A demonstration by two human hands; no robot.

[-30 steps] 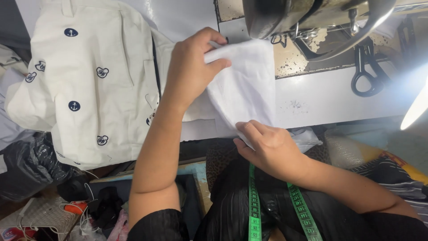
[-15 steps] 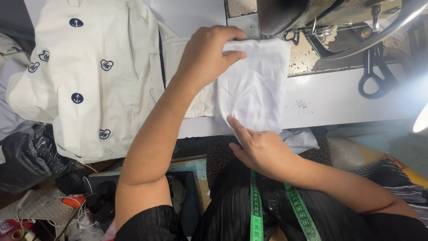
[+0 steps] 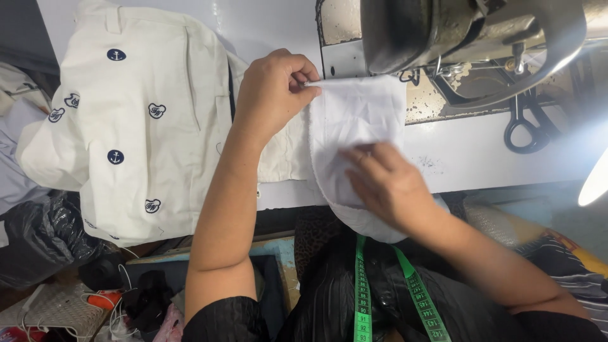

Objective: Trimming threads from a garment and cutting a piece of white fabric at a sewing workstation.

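My left hand (image 3: 275, 92) pinches the top left corner of a white fabric piece (image 3: 361, 117) that lies on the white sewing table (image 3: 468, 158). My right hand (image 3: 386, 183) rests flat on the lower part of that piece, fingers spread, pressing it down near the table's front edge. The fabric's upper edge reaches under the sewing machine head (image 3: 456, 38). To the left lies a cream garment (image 3: 145, 126) with small dark embroidered anchors and bears; my left forearm crosses its right side.
Black scissors (image 3: 529, 123) lie on the table right of the machine. A green measuring tape (image 3: 364, 285) hangs around my neck. Dark bags (image 3: 44, 234) and clutter sit on the floor at the lower left. A lamp (image 3: 595, 180) glares at the right edge.
The white piece has been laid flatter and shifted toward the machine. My right hand moved up from its lower edge onto its surface. My left hand slid to the top corner.
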